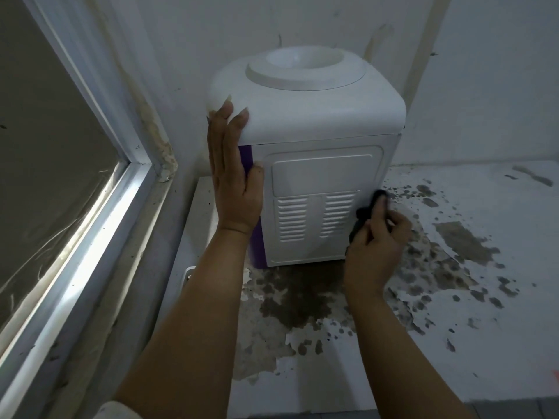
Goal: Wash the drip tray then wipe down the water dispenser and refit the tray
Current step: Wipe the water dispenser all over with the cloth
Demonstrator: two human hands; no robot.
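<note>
— Where do things stand?

— The water dispenser (314, 152) sits on the peeling surface (453, 343) by the far wall, its vented back panel turned near. The left hand (233, 182) lies flat and open against its left side, steadying it. The right hand (378, 237) grips a dark cloth (367, 211) at the panel's right edge.

— And the risk?

— Pushing hard with the cloth could slide or swivel the light, bottle-less dispenser if the left hand slackens. A wet cloth could also drip into the vents (314, 217). I cannot see the drip tray.
</note>
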